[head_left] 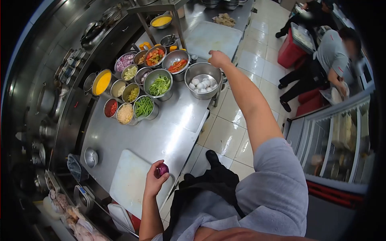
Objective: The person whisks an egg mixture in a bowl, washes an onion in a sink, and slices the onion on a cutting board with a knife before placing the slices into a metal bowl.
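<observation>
My left hand (154, 181) grips a purple-red onion (162, 169) between thumb and fingers, just above the near white cutting board (130, 170). My right hand (219, 59) reaches far forward, by the near edge of a second white cutting board (211, 38). Its fingers look curled, and whatever they may hold is hidden. Right below that hand stands a deep steel pot (205, 95) with several white eggs (203, 84) inside. Beside the pot are steel bowls of carrot strips (177, 65) and sliced green vegetable (160, 85).
Several steel containers crowd the table (161, 132), holding green beans (144, 107), yellow liquid (103, 82) and chopped onion (125, 61). A small steel bowl (91, 157) sits at the left edge. Two people work on the right, near a red bin (288, 52) and a glass-front fridge (337, 140).
</observation>
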Demonstrator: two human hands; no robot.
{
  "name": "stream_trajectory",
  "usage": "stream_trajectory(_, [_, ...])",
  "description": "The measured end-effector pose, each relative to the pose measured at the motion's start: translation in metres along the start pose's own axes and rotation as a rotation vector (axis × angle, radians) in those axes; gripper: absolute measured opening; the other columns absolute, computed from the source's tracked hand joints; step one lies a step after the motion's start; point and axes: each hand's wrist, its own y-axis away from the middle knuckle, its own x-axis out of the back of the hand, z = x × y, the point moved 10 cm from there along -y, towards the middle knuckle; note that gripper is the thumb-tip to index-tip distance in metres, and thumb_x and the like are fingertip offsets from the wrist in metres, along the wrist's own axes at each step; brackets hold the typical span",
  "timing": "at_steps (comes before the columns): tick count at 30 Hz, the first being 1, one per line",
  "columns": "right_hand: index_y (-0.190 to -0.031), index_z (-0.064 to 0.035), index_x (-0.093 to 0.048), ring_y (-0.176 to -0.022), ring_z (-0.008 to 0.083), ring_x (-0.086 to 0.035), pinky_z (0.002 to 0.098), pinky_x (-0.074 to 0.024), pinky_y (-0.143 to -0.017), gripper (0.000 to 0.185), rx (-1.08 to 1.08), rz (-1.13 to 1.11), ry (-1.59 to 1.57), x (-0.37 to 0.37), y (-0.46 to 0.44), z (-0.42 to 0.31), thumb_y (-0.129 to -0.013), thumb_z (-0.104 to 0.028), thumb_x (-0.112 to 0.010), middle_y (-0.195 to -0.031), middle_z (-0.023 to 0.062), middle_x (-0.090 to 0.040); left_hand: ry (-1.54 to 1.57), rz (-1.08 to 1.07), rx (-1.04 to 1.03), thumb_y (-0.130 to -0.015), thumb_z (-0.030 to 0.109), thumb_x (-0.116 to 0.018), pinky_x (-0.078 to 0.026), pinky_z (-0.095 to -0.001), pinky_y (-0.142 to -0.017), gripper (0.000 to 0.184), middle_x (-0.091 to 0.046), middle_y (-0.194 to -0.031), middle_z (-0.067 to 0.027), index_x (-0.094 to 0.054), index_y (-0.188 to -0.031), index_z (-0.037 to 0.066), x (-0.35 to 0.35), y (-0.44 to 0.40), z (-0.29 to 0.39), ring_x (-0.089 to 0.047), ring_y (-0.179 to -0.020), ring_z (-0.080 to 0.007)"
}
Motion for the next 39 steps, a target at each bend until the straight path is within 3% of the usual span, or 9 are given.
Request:
stream_trajectory(5, [-0.115, -0.0069, -0.068, -0.109, 0.0369, -0.064, 0.0469, -0.0522, -0.091, 0.034, -0.007, -0.305, 0.137, -0.047, -0.042, 0.005, -0.084, -0.017, -0.058, -0.117, 0.0208, -0.067, -0.011, 0.055, -0.036, -0.08, 0.003, -0.073, -0.047, -0.0277, -0.088, 0.056, -0.057, -0.107, -0.0039, -0.054, -0.133, 0.004, -0.013, -0.005, 0.004, -0.056, -0.094, -0.0125])
stream_trajectory(13, [-0.109, -0.0056, -0.068, -0.098, 0.0372, -0.066, 0.0425, -0.0521, -0.085, 0.029, 0.358, 0.227, -0.073, 0.226, 0.042, -0.043, -0.092, -0.025, -0.054, -0.104, 0.0179, -0.07, -0.031, 0.046, -0.151, -0.085, 0.008, -0.069, -0.047, -0.0297, -0.087, 0.049, -0.059, -0.103, -0.0035, -0.056, -0.132, 0.003, -0.015, -0.004, 0.025, -0.057, -0.091, -0.0142])
stream_trajectory(16, [-0.112, -0.0045, -0.065, -0.066, 0.0096, -0.056, 0.0237, -0.0477, -0.061, 0.026, 0.224, 0.299, -0.655, 0.3, 0.125, 0.025, -0.097, -0.022, -0.056, -0.079, 0.0056, -0.064, 0.075, 0.104, -0.252, -0.096, 0.025, -0.054, -0.048, -0.0285, -0.08, 0.041, -0.065, -0.093, -0.0098, -0.057, -0.128, -0.001, 0.004, -0.003, 0.029, -0.062, -0.088, -0.0188])
stream_trajectory(17, [-0.114, -0.0033, -0.061, -0.067, 0.0102, -0.059, 0.0235, -0.0476, -0.059, 0.027, 0.278, 0.278, -0.736, 0.303, 0.146, 0.06, -0.095, -0.023, -0.057, -0.08, 0.0059, -0.065, 0.156, 0.135, -0.271, -0.097, 0.027, -0.053, -0.048, -0.028, -0.076, 0.042, -0.066, -0.095, -0.0112, -0.056, -0.128, -0.001, 0.008, 0.0, 0.032, -0.063, -0.086, -0.019])
stream_trajectory(20, [-0.125, -0.0078, -0.047, -0.06, 0.0137, -0.061, 0.0264, -0.0502, -0.058, 0.038, 0.055, -0.082, -0.966, 0.216, 0.212, 0.123, -0.092, -0.021, -0.062, -0.075, 0.0076, -0.062, 0.335, 0.137, -0.311, -0.098, 0.031, -0.052, -0.048, -0.0276, -0.071, 0.045, -0.067, -0.099, -0.0137, -0.054, -0.129, -0.001, 0.019, -0.007, 0.031, -0.063, -0.084, -0.0195])
stream_trajectory(22, [-0.137, -0.0146, -0.039, -0.056, 0.0163, -0.059, 0.0295, -0.0498, -0.053, 0.05, -0.116, -0.414, -0.977, 0.134, 0.244, 0.093, -0.094, -0.02, -0.062, -0.075, 0.009, -0.06, 0.431, 0.126, -0.302, -0.099, 0.033, -0.052, -0.049, -0.0278, -0.069, 0.046, -0.067, -0.1, -0.0146, -0.053, -0.131, 0.0, 0.013, -0.009, 0.023, -0.063, -0.084, -0.0199])
stream_trajectory(26, [-0.141, -0.0136, -0.032, -0.052, 0.0165, -0.054, 0.0311, -0.0473, -0.049, 0.054, -0.153, -0.621, -1.228, 0.016, 0.267, 0.028, -0.096, -0.021, -0.06, -0.072, 0.0079, -0.056, 0.533, 0.091, -0.287, -0.1, 0.033, -0.053, -0.052, -0.0293, -0.07, 0.047, -0.063, -0.118, -0.013, -0.049, -0.137, 0.003, -0.009, -0.03, 0.048, -0.065, -0.095, -0.0227])
stream_trajectory(31, [-0.118, -0.0121, -0.043, -0.05, 0.0138, -0.05, 0.0276, -0.0435, -0.046, 0.027, 0.158, -0.765, -1.639, -0.023, 0.323, -0.094, -0.097, -0.019, -0.059, -0.072, 0.0068, -0.053, 0.648, 0.1, -0.398, -0.096, 0.04, -0.061, -0.055, -0.0318, -0.074, 0.061, -0.062, -0.124, -0.0148, -0.043, -0.143, 0.004, -0.016, -0.036, 0.06, -0.066, -0.101, -0.0275])
stream_trajectory(39, [-0.108, -0.0102, -0.043, -0.049, 0.0125, -0.048, 0.0265, -0.0426, -0.046, 0.016, 0.154, -1.177, -1.355, -0.065, 0.358, -0.23, -0.1, -0.015, -0.055, -0.072, 0.0057, -0.052, 0.635, 0.259, -0.451, -0.094, 0.035, -0.065, -0.057, -0.0331, -0.082, 0.061, -0.06, -0.127, -0.0147, -0.043, -0.142, 0.004, 0.019, 0.003, 0.043, -0.066, -0.107, -0.0279])
